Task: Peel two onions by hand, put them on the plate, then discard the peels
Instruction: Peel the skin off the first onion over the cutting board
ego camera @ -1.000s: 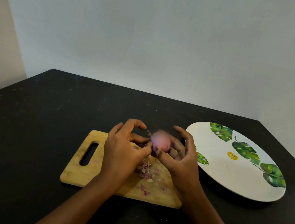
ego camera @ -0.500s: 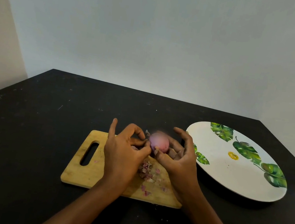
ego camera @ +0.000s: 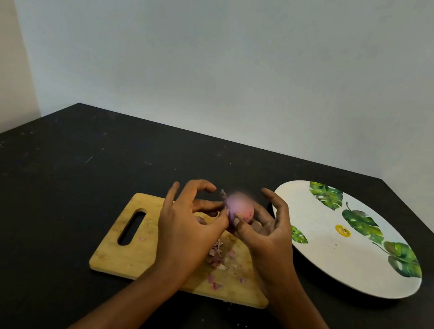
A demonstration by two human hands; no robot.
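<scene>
Nearest: peels (ego camera: pixel 218 256) loose on our cutting board (ego camera: pixel 124 260). We judge a sweeping wrist could scatter them onto the table.
Next: left hand (ego camera: pixel 188 224) pinching skin at the left side of the onion (ego camera: pixel 240 209); right hand (ego camera: pixel 270 233) cupped beneath it, thumb pressed on. A hard tug could squirt the slick bulb free.
The onion sits between both hands, above the board's far edge.
Farthest: plate (ego camera: pixel 323 251), just right of the right hand.
</scene>
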